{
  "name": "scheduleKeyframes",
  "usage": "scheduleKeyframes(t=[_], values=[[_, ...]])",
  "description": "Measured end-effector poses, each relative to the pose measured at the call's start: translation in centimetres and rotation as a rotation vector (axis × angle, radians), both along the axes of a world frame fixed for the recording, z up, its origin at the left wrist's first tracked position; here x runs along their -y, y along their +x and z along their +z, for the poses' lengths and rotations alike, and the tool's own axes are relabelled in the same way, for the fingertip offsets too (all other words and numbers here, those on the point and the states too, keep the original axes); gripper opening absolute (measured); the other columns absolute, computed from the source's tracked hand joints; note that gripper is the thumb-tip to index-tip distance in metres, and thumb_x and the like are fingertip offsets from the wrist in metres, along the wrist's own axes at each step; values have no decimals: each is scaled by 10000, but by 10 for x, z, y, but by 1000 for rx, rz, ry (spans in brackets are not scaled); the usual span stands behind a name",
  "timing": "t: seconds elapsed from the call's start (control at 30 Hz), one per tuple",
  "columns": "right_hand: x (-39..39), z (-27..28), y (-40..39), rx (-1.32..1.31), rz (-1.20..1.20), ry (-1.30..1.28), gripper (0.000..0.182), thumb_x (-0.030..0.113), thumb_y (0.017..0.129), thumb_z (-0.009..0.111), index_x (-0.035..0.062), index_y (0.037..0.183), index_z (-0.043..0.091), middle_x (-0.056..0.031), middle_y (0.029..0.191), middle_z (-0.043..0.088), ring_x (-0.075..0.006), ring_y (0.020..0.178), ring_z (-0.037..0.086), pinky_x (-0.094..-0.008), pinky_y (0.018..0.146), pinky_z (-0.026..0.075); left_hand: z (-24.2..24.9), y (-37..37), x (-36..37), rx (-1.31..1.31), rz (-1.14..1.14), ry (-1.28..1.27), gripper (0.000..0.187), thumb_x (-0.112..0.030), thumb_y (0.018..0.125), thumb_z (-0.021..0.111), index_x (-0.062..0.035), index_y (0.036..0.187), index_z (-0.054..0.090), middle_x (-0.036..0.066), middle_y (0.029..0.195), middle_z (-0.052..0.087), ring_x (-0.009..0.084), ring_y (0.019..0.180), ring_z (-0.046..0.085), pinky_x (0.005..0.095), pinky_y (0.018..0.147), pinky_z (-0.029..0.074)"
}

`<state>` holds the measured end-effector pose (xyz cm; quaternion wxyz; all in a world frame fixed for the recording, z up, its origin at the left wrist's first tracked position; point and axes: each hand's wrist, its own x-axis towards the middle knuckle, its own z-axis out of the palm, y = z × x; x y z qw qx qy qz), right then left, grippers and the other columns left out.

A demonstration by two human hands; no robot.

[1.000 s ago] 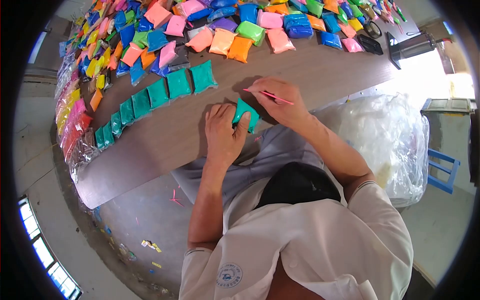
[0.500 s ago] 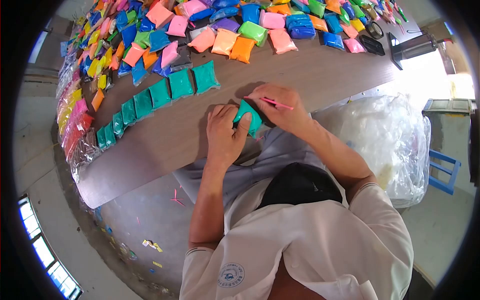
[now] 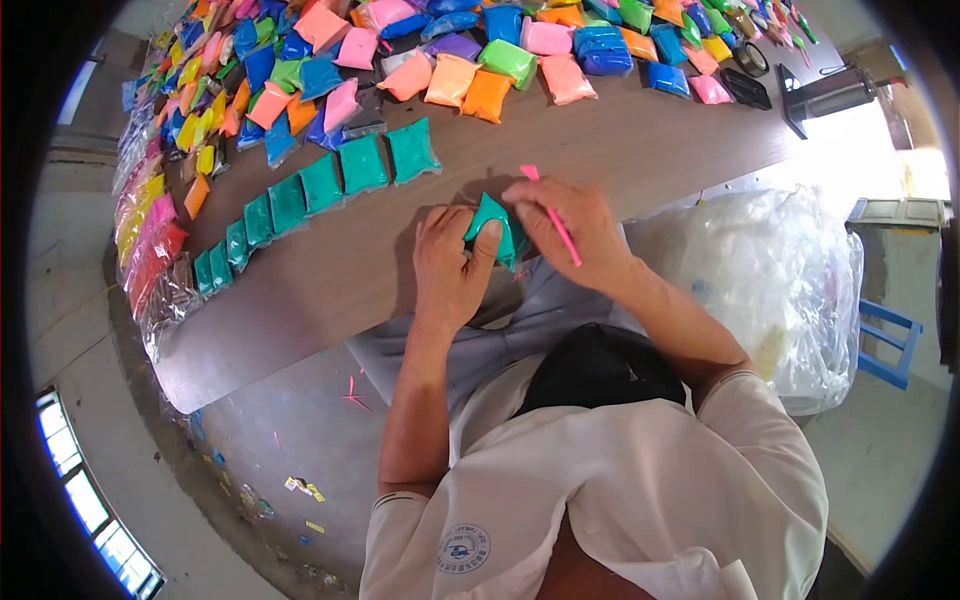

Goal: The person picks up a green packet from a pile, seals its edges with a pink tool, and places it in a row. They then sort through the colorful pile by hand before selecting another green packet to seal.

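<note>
My left hand is closed on a teal-green packet, thumb across its face, near the front edge of the table. One corner of the packet points up. Just to its right is my right hand, fingers curled around a slim pink plastic stick with a wider, flattened far end. The right fingertips are close beside the packet's upper right side. Beyond the left hand, a slanting row of several similar teal-green packets lies on the table.
Many colourful packets cover the far side of the brown table. A tape roll and a black and grey device are at the far right. A large clear plastic bag stands at the right, near a blue stool.
The pink stick has swung from nearly level at the packet to steeply slanted, its flat end now pointing up and away. My right hand has turned and shifted slightly; my left stays on the packet.
</note>
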<state>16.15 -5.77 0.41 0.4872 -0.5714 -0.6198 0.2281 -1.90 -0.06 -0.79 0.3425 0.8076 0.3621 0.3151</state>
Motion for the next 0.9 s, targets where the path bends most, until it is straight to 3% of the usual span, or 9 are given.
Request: scheduleKeyframes(t=[0.07,0.17,0.27,0.37,0.47,0.57,0.67,0.77,0.9], values=[[8,4,-5,68,76,-79,350,139,803,762,4,1106,650,-158,875,656,-304,720,651,-326,660,522,-2,1,-1,39,23,-4,300,-302,949,613,-7,896,618,127,910,644,326,907,565,430,806,412],[8,8,-11,131,72,2,470,197,725,791,-11,1105,607,-196,928,628,-380,821,636,-420,708,525,-3,0,0,65,33,-54,332,-325,971,577,-5,894,616,134,901,637,328,898,560,430,811,413],[4,5,-16,226,50,27,518,203,694,799,-12,1119,596,-229,976,614,-423,860,614,-454,722,510,-1,0,-1,84,18,-50,379,-353,1002,524,-4,884,613,130,879,627,325,885,556,427,822,412],[2,3,-14,88,56,-95,421,192,755,774,-8,1089,615,-147,923,643,-302,813,635,-395,687,502,-2,2,2,216,57,-111,393,-358,1022,487,-9,892,614,121,872,613,313,874,547,416,829,408],[0,12,-4,-590,212,-495,319,156,875,674,-18,1138,626,-110,1028,672,-212,919,651,-370,800,519,-8,-6,0,194,48,-197,379,-346,1030,473,-16,911,616,110,877,600,299,873,540,410,826,403],[-4,-9,4,-833,304,-532,329,183,946,588,-20,1204,619,-84,1107,668,-166,1035,629,-350,893,501,-9,-7,-1,266,9,-259,346,-332,1023,485,-21,951,618,109,884,588,293,883,535,406,830,396],[-6,-9,-1,-865,204,-505,402,212,959,565,-25,1282,591,-105,1178,659,-184,1103,616,-331,982,464,3,-4,1,118,50,-213,331,-332,1008,508,-21,968,613,121,893,588,310,887,535,416,839,394],[-4,0,-10,-802,252,-383,423,198,972,543,-22,1333,561,-100,1231,645,-190,1160,599,-328,1023,445,4,-3,-1,-6,-33,-63,332,-334,993,529,-13,1001,614,142,944,608,333,915,539,427,848,397],[-5,-4,-16,-669,239,-274,400,187,987,524,-18,1328,568,-82,1212,645,-160,1101,595,-309,984,444,7,-3,-1,71,-18,-69,338,-329,983,542,-5,1039,619,157,1004,623,349,954,542,438,854,401]])
